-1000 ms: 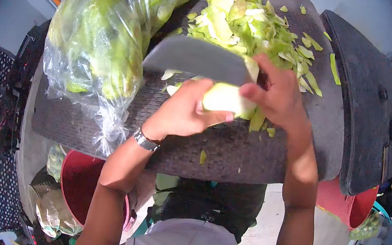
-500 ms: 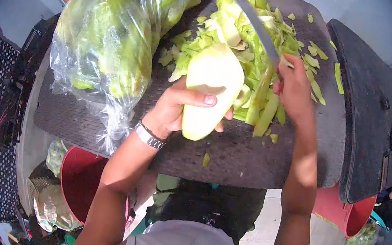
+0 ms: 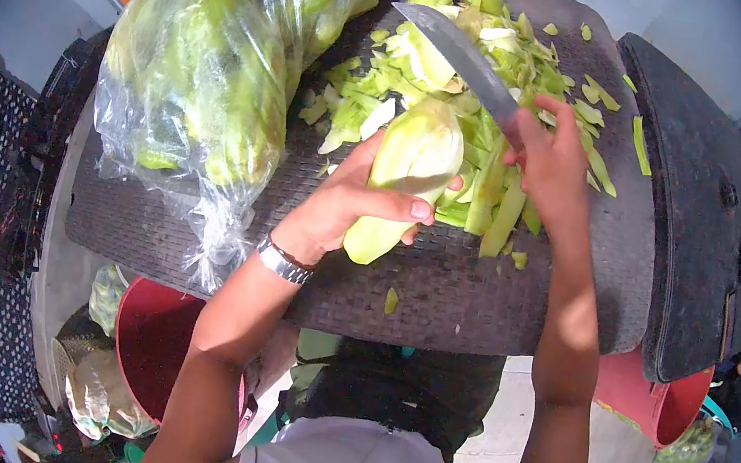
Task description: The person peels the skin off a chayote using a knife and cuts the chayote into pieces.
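A pale, mostly peeled fruit that looks like a green papaya (image 3: 418, 148) is gripped in my left hand (image 3: 344, 201), thumb across its front and fingers behind. It stands nearly upright over the table, its upper end leaning slightly right. My right hand (image 3: 557, 168) is closed round the handle of a knife (image 3: 461, 57), whose blade points up and left, above the fruit and apart from it. The fingers hide most of the handle. Under and behind both hands lies a heap of green peelings (image 3: 505, 217).
A clear plastic bag (image 3: 213, 67) of green fruit lies on the left of the dark woven tabletop (image 3: 314, 295). A dark padded panel (image 3: 695, 211) stands at the right. Below the table's edge are red buckets, left (image 3: 138, 332) and right (image 3: 650, 399).
The fruit has turned in my left hand, showing a different, ridged side, and its top sits lower. The knife blade has swung left and shows more of its flat.
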Demonstrator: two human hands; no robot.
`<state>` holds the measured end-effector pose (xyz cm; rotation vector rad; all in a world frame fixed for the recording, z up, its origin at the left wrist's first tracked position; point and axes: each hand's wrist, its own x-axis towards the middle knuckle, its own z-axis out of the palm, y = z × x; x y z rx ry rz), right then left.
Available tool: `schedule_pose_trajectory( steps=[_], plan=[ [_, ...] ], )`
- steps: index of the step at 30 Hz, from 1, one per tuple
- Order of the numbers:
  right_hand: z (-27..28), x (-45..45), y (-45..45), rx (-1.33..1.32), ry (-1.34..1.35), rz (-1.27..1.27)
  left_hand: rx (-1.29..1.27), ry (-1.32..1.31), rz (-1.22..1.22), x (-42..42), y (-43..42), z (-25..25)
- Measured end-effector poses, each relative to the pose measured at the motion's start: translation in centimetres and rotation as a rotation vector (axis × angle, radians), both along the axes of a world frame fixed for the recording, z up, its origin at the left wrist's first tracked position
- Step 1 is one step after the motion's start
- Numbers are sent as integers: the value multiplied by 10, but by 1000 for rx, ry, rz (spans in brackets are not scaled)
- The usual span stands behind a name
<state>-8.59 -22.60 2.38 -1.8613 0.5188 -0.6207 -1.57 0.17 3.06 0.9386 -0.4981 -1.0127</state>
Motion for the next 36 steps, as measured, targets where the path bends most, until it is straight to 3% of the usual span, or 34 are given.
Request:
schedule_pose_trajectory(
  steps=[3,6,7,8,11,16,20,24,29,30,32,36],
  plan=[
    [29,-17,12,-330,160,149,76,-179,80,-1,0,3],
    [41,-29,32,-385,158,286,206,-479,273,-6,2,-1],
    [30,-28,38,-388,-3,296,184,-659,337,-6,0,-4],
    [28,-29,41,-449,-24,327,187,-800,281,-3,4,-1],
    [24,-31,46,-571,-96,410,419,-1194,426,0,11,-19],
    [23,-32,47,-581,-146,440,504,-1338,532,-5,5,-10],
    [23,-33,46,-659,-172,471,626,-1189,483,-3,3,-6],
    [26,-35,47,-700,-155,463,584,-1176,503,-3,4,-9],
    [25,-33,44,-653,-162,461,376,-1501,549,-1,3,-3],
    [22,-28,36,-641,-108,367,314,-1580,555,1,1,-1],
    [12,-15,4,-617,-3,182,441,-1146,472,-8,1,5],
    [17,-9,-36,-554,223,47,410,-1159,472,-12,1,13]
  ],
)
